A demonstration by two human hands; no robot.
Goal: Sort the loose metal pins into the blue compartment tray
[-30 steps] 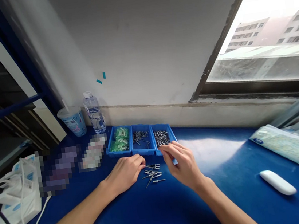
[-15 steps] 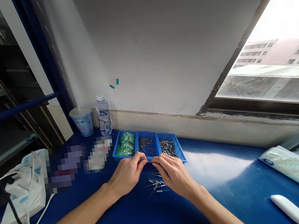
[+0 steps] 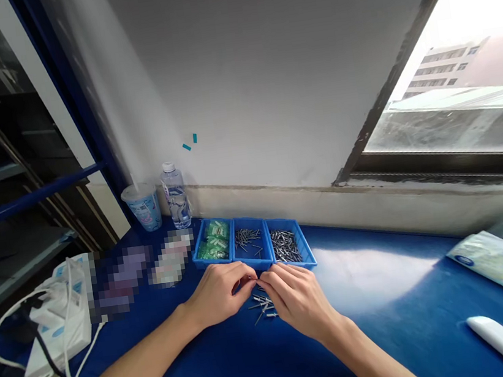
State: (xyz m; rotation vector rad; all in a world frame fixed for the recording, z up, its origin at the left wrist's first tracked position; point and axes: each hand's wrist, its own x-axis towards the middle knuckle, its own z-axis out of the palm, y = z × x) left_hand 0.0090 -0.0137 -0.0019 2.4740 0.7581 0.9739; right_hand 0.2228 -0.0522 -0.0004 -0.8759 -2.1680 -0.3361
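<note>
So both hands are right in front of the bins, fingertips meeting over the surface [image 3: 237, 363]. The left hand [image 3: 221, 292] has its thumb and finger together at the tips; on the right hand [image 3: 296, 297] the thumb is hidden, so I can't tell how tightly it's closed. If there's anything pinched between them, it's too small to make out. The loose rivets [image 3: 263, 305] lie flat in a little pile just under the fingertips, partly covered by the right hand. Most run roughly left to right, a bit slanted. The nearest one lies almost dead sideways, and another slants, its thin end pointing left and toward the person. Behind the hands there's a row of three blue bins: the left bin [image 3: 213, 263] has green packets [image 3: 216, 241], the middle bin [image 3: 254, 259] a few thin rivets pointing every which way, and the right bin [image 3: 306, 248] a fuller jumble. Bottle [image 3: 177, 199] and cup [image 3: 143, 209] stand upright behind, off to the left.
</note>
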